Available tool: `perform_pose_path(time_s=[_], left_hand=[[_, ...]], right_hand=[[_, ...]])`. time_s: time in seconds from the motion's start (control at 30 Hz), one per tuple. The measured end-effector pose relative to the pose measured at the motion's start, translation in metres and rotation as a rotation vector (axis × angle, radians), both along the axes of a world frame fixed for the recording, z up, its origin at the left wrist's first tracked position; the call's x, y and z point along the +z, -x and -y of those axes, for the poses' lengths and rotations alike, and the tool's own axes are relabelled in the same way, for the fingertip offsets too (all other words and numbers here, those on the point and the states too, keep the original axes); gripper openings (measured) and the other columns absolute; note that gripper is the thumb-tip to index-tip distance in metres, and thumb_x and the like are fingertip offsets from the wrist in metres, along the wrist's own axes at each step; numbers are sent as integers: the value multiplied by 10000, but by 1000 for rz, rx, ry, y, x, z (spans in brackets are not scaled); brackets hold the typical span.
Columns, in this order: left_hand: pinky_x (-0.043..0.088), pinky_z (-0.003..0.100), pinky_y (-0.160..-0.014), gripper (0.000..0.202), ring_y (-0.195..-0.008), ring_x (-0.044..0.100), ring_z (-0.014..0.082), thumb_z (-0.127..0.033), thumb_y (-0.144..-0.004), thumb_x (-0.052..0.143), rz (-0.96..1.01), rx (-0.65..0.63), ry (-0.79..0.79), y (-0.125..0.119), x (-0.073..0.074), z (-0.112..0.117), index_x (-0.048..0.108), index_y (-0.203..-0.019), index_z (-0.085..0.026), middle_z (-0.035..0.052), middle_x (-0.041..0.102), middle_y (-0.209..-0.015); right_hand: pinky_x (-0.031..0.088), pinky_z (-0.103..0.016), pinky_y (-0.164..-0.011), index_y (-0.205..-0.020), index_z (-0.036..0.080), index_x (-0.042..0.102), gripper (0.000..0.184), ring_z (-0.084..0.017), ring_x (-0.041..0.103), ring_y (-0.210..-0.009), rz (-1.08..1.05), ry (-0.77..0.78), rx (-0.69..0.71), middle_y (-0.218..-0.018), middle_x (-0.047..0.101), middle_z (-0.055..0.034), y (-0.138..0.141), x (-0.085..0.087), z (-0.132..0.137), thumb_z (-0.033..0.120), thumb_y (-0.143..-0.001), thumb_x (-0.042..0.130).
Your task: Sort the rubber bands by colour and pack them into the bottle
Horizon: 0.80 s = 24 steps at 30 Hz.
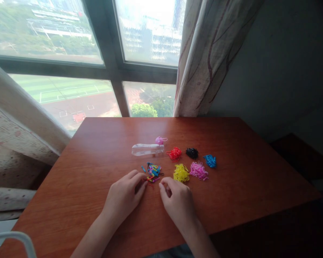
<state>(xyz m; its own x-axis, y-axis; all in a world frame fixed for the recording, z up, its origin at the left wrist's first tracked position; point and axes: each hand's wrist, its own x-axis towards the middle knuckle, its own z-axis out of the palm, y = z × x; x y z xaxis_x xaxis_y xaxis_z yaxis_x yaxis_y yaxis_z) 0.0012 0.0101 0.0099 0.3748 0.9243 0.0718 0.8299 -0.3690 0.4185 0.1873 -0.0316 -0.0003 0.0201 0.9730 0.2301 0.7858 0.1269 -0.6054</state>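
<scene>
A small pile of mixed-colour rubber bands [154,170] lies near the middle of the table. My left hand [125,189] rests at its left front edge, with thumb and forefinger brought together against the nearest bands. Whatever sits between those fingertips is too small to make out. To the right of the mixed pile, my right hand [177,195] has its thumb and forefinger pinched; anything held there is hidden. Just beyond it sits a heap of yellow rubber bands [181,172].
Sorted heaps of red [174,153], black [192,153], pink [199,170] and blue bands [210,161] lie to the right. A clear bottle [146,149] lies on its side beside a pink cap-like piece [159,140]. Behind the wooden table [97,143] are a window and curtains.
</scene>
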Motion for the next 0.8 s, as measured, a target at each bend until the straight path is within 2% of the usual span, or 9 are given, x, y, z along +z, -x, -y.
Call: perform_pose_path(time_s=[0.17, 0.43, 0.8], left_hand=[[463, 245, -682, 199, -822, 667, 167, -307, -944, 465, 8, -29, 7, -3, 1, -1, 660, -952, -268, 3, 681, -933], [478, 265, -721, 186, -861, 670, 179, -313, -943, 469, 31, -21, 26, -2, 1, 0, 646, -951, -257, 7, 691, -962], [448, 238, -655, 165, -717, 622, 141, -292, -926, 494, 122, -6, 31, -3, 3, -1, 649, -929, -236, -4, 673, -856]], right_hand=[[302, -243, -609, -803, 218, 614, 127, -140, 601, -639, 49, 33, 34, -696, 656, 17, 5, -5, 3, 152, -896, 560], [303, -240, -613, -771, 217, 591, 152, -138, 597, -653, 70, 23, 52, -699, 650, 19, 4, -4, 5, 140, -897, 554], [314, -240, -627, -793, 224, 588, 140, -141, 602, -684, 72, 24, 76, -732, 662, 19, 4, -4, 5, 123, -884, 554]])
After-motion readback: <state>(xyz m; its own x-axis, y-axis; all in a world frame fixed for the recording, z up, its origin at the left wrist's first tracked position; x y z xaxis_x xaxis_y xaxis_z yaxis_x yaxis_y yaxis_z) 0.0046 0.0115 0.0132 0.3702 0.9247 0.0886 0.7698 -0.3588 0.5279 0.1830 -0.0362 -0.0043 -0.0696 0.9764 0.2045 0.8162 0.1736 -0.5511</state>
